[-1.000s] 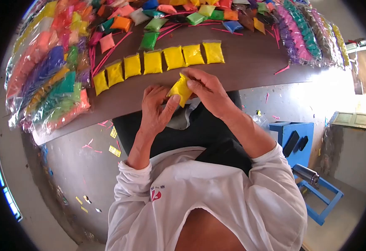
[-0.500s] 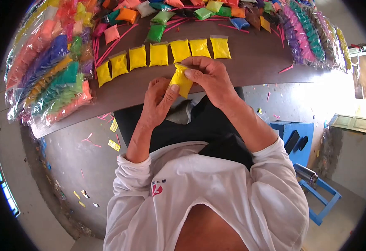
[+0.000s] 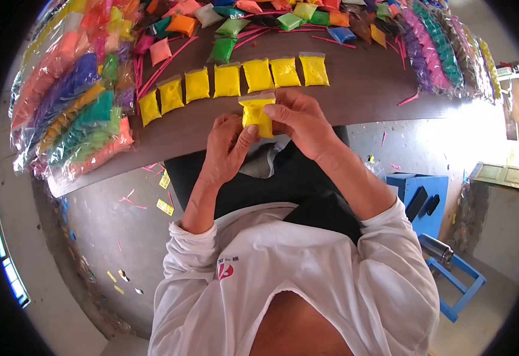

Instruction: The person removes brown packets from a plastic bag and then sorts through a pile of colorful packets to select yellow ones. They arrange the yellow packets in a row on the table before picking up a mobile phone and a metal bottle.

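Note:
Between my two hands is a small clear packet of yellow stuff (image 3: pixel 257 113), held upright just off the table's near edge. My left hand (image 3: pixel 228 145) pinches its lower left part, thumb in front. Fingers of my right hand (image 3: pixel 301 121) grip its right side, with the thumb across the upper front. The fingers behind the packet are partly hidden. Just beyond my hands, several similar yellow packets (image 3: pixel 227 80) lie side by side in a curved row on the brown table (image 3: pixel 354 98).
Long bags of coloured packets (image 3: pixel 63 113) pile up at the table's left, with more bags (image 3: pixel 434 47) at the right. Loose packets (image 3: pixel 231 27) and pink strips (image 3: pixel 164 65) lie at the back. A blue stool (image 3: pixel 455 285) with a metal flask (image 3: pixel 435 248) stands at the lower right.
The held yellow packet has turned from tilted and creased to upright, its front face and clear top edge now showing. Both hands stay on it.

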Tool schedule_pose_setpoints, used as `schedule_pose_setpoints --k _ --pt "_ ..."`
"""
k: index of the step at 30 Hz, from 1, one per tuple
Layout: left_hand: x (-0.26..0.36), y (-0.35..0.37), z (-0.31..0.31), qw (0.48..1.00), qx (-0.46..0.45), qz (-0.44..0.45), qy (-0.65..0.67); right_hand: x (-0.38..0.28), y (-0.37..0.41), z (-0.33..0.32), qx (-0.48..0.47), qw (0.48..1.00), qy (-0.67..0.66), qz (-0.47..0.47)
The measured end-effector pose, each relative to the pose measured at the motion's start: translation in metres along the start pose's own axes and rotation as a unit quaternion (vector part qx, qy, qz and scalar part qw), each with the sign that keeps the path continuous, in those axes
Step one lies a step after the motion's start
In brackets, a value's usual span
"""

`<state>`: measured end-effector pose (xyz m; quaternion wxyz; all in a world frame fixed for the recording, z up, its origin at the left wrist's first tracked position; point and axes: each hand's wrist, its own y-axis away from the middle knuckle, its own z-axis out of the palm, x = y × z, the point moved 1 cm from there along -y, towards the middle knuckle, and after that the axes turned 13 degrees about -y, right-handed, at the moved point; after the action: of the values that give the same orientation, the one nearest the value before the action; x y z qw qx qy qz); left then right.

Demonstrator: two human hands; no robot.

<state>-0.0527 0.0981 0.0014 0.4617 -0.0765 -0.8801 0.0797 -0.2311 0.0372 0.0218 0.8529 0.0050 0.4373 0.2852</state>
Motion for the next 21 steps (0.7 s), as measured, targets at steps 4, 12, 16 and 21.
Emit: schedule_pose_setpoints --k 4,12,16,21 --pt "0.003 -0.002 0.002 0.999 0.018 0.030 -0.024 0.005 0.008 -0.005 0.002 0.996 0.079 0.047" --pt "0.008 -0.003 0.003 0.993 0.031 0.065 -0.090 0.016 0.004 -0.009 -0.062 0.961 0.232 -0.135" --pt "0.007 -0.003 0.001 0.995 0.022 0.062 -0.078 0.014 0.005 -0.004 -0.063 0.964 0.206 -0.155" --pt "0.011 -0.005 0.000 0.993 0.001 0.070 -0.098 0.008 0.001 -0.002 -0.065 0.972 0.196 -0.109"
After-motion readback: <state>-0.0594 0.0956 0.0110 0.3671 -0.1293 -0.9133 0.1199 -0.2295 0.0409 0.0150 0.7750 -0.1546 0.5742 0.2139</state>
